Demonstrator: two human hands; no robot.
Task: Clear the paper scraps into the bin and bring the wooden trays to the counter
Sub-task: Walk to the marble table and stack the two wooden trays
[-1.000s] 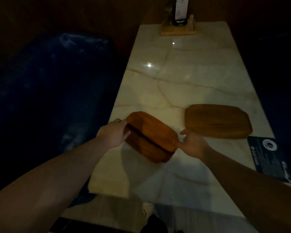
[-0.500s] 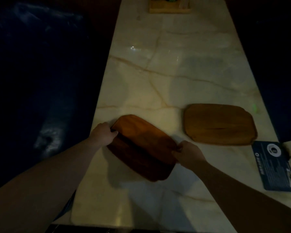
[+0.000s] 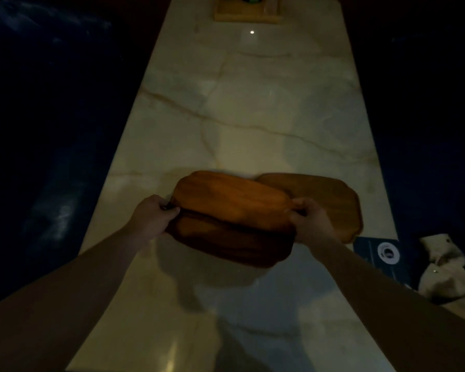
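Observation:
A reddish-brown wooden tray (image 3: 231,205) is lifted off the marble table (image 3: 253,116) and tilted, its far edge raised. My left hand (image 3: 153,216) grips its left end and my right hand (image 3: 309,218) grips its right end. The tray casts a shadow on the table below it. A second, lighter wooden tray (image 3: 330,202) lies flat on the table just behind and to the right; the held tray overlaps its left edge in view. No paper scraps show on the table.
A dark blue card with a white round mark (image 3: 381,256) lies at the table's right edge. Beige cloth (image 3: 446,272) sits beside it. A wooden holder (image 3: 247,12) stands at the far end. Dark blue seating flanks both long sides.
Both hands have carried the reddish tray to the right and turned it from slanted to crosswise, so it now reaches over the lighter tray's left edge. The view has moved closer in.

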